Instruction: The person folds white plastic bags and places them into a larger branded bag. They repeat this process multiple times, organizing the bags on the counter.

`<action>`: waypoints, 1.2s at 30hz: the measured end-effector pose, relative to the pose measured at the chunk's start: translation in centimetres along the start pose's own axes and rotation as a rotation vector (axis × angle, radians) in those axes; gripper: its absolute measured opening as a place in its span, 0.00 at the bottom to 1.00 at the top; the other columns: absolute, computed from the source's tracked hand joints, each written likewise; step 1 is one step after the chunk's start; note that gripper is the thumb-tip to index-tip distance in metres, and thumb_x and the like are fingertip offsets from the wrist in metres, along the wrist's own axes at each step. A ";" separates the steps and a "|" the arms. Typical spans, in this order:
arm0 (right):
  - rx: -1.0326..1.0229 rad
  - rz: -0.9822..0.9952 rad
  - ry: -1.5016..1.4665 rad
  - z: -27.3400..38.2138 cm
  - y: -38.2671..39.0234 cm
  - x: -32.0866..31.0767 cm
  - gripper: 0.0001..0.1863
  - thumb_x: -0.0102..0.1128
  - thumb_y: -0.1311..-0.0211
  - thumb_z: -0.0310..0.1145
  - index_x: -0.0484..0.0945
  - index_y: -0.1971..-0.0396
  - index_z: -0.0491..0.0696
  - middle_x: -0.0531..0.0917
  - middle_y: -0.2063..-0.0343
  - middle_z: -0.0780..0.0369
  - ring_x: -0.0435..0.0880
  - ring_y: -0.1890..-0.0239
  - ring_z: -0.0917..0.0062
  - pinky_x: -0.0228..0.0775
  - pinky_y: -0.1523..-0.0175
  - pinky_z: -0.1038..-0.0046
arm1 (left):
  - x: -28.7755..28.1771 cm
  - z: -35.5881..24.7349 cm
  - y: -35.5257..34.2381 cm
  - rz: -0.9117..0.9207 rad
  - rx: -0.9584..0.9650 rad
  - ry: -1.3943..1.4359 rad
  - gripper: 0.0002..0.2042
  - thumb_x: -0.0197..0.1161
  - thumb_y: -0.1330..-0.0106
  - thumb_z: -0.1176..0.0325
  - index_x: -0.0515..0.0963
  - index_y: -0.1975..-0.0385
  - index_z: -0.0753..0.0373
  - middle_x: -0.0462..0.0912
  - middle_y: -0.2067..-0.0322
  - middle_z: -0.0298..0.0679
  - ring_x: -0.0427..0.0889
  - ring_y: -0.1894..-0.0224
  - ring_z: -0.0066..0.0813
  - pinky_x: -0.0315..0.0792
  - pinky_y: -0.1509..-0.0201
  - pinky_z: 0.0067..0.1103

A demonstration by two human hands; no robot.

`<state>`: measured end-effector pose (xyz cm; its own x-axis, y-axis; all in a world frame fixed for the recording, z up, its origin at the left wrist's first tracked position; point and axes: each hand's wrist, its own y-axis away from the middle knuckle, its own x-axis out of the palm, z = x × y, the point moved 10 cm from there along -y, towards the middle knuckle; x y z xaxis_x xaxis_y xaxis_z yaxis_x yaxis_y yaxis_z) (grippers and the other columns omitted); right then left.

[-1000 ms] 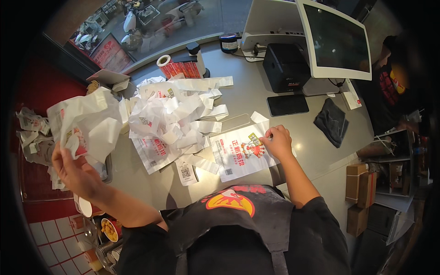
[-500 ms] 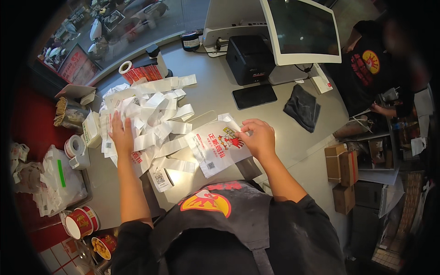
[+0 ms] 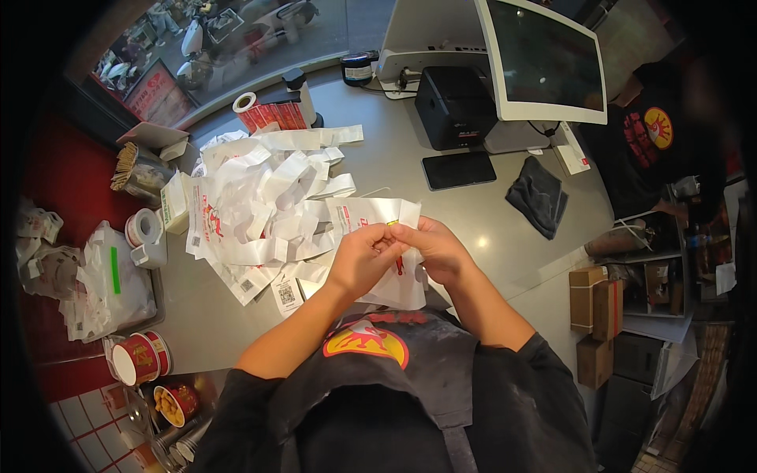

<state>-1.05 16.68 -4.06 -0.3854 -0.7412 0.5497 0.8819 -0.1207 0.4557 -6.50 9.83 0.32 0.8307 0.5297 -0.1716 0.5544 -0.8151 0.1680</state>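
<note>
In front of my chest is a white bag (image 3: 404, 290) with red print, partly hidden by my hands. My left hand (image 3: 361, 258) is closed in a pinch on its upper part. Beside it, almost touching, my right hand (image 3: 436, 248) pinches the same part, fingertips meeting those of the left. To the left lies a heap of curled white paper strips (image 3: 272, 185), on top of more printed white bags (image 3: 211, 225). A small card with a square code (image 3: 287, 295) lies by my left forearm.
A black phone (image 3: 459, 171), a dark cloth (image 3: 537, 197), a black box-shaped machine (image 3: 453, 106) and a screen (image 3: 546, 67) stand or lie beyond. At left are a sticker roll (image 3: 272, 115), a jar of sticks (image 3: 143, 173) and a tub of bags (image 3: 118, 284). A co-worker (image 3: 643, 146) stands at right.
My left hand has left the heap and come right to the bag, where it pinches alongside my right hand. The bag's upper part is now gathered between both hands. The whole view has shifted slightly.
</note>
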 end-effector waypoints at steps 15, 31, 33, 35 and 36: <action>-0.132 -0.253 0.281 2.7 0.7 -6.0 0.28 0.62 0.47 0.48 0.66 0.51 0.49 0.72 0.54 0.60 0.74 0.56 0.71 0.67 0.51 0.71 | -11.6 -2.3 4.2 -0.284 0.198 1.131 0.16 0.43 0.33 0.63 0.66 0.51 0.66 0.66 0.45 0.49 0.67 0.44 0.46 0.62 0.42 0.44; -0.088 -0.493 1.033 -0.7 0.8 -12.0 0.13 0.68 0.54 0.38 0.79 0.80 0.43 0.77 0.84 0.66 0.72 0.81 0.84 0.64 0.73 0.80 | -30.8 -1.9 5.9 -0.905 0.313 -0.270 0.16 0.43 0.31 0.61 0.69 0.55 0.67 0.71 0.46 0.41 0.68 0.62 0.20 0.62 0.53 0.14; -0.052 -0.391 0.885 -1.5 0.1 -11.0 0.13 0.69 0.55 0.37 0.79 0.78 0.42 0.79 0.82 0.65 0.75 0.79 0.81 0.66 0.71 0.78 | -33.8 5.3 4.4 -0.938 0.209 -0.225 0.24 0.41 0.30 0.53 0.66 0.48 0.69 0.70 0.49 0.43 0.68 0.53 0.28 0.58 0.43 0.22; -0.031 -0.339 0.720 -1.5 0.3 -10.2 0.12 0.70 0.55 0.35 0.78 0.78 0.42 0.80 0.81 0.64 0.76 0.78 0.81 0.67 0.70 0.79 | -33.6 5.2 4.3 -0.991 0.287 -0.150 0.25 0.39 0.30 0.52 0.67 0.50 0.70 0.71 0.52 0.44 0.68 0.48 0.34 0.56 0.40 0.26; -0.026 -0.313 0.638 -1.3 0.2 -9.4 0.12 0.70 0.55 0.34 0.77 0.78 0.42 0.79 0.81 0.65 0.75 0.78 0.81 0.66 0.71 0.80 | -34.4 4.2 6.1 -1.131 0.359 -0.208 0.23 0.41 0.31 0.53 0.67 0.51 0.70 0.71 0.52 0.44 0.68 0.48 0.34 0.56 0.40 0.26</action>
<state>3.13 22.71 -10.02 -0.3943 -0.9105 -0.1248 0.7651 -0.4004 0.5043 -31.91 -14.35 3.13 -0.1583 0.9656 -0.2064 0.8903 0.0492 -0.4527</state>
